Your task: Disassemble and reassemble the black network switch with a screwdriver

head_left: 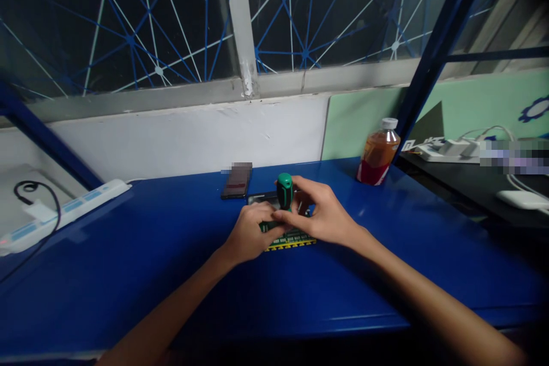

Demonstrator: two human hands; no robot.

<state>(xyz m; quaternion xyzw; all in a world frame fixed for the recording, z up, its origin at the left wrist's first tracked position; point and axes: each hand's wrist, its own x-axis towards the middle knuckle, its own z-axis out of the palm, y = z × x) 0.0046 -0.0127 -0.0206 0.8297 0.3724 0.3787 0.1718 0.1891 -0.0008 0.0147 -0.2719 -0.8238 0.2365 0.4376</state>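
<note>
Screwdriver (285, 191) upright over circuit board (294, 238), right hand (328, 211) on it.
Right thumb and fingers pinch the green-and-black handle; left hand (253, 231) curled over the board's left side, can't tell if its fingertips grip anything. Board's on the blue table (171, 274), phone (237, 182) behind to the left, drink bottle (380, 154) well apart, back right.

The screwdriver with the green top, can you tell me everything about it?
The screwdriver has a chunky handle that looks like plastic or rubber, bright green on top and black with green stripes below. It stands about upright over the green board. The fingers of the right hand are around the handle, and the left hand is close by its lower end. I can't see its tip.
</note>
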